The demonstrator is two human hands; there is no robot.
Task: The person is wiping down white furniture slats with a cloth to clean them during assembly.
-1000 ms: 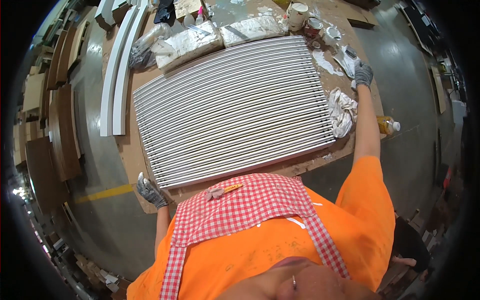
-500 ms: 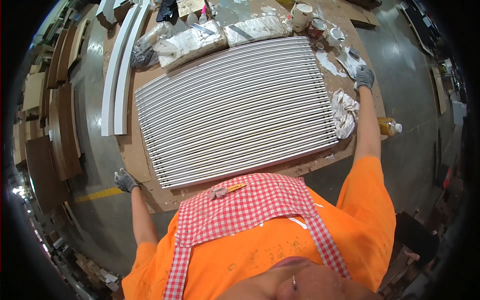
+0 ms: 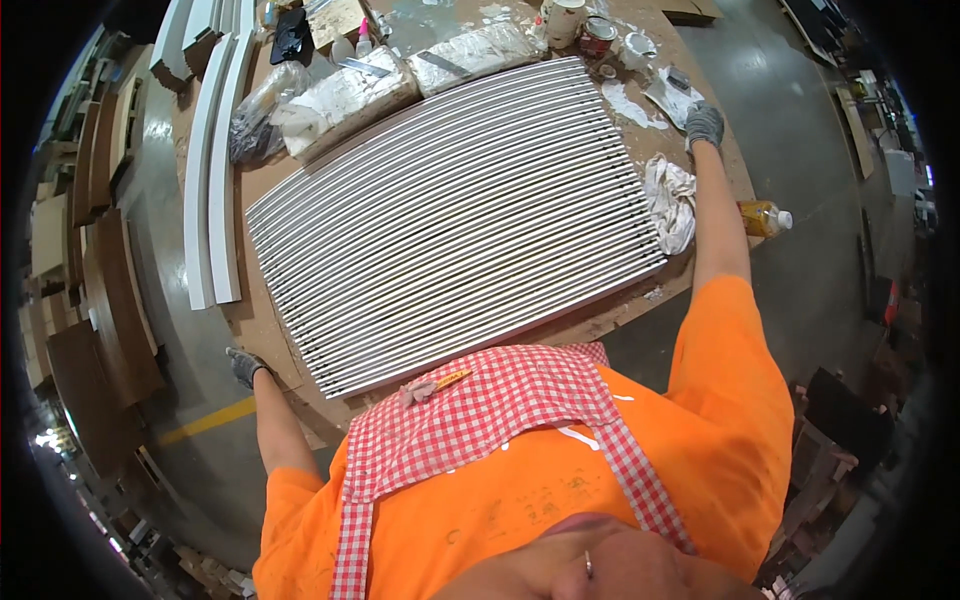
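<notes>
Gloved in grey, our hands spread wide across the workshop table in the head view. Our right hand (image 3: 705, 125) reaches to the far right, at the near right corner of a white sheet (image 3: 667, 98); its fingers look curled, but we cannot tell whether they grip the sheet. A small dark block (image 3: 678, 77) lies on the sheet's far side. Our left hand (image 3: 243, 368) is low at the left, just beside the edge of the brown tabletop (image 3: 262, 330); we cannot tell whether it is open or closed, or whether it touches the board.

Between our hands, a wide panel of white slats (image 3: 450, 225) fills the middle of the table, its near edge close to our red-checked apron (image 3: 480, 415). On the right, a crumpled white cloth (image 3: 670, 203) lies just beside the slats, near a bottle of yellow liquid (image 3: 763, 217) tipped on its side. Beyond the panel, we see two white-wrapped blocks (image 3: 350, 100) end to end, with paint-marked cans (image 3: 598, 35) to their right. At the far left, a clear plastic bag (image 3: 268, 115) sits beside long white strips (image 3: 205, 180).
</notes>
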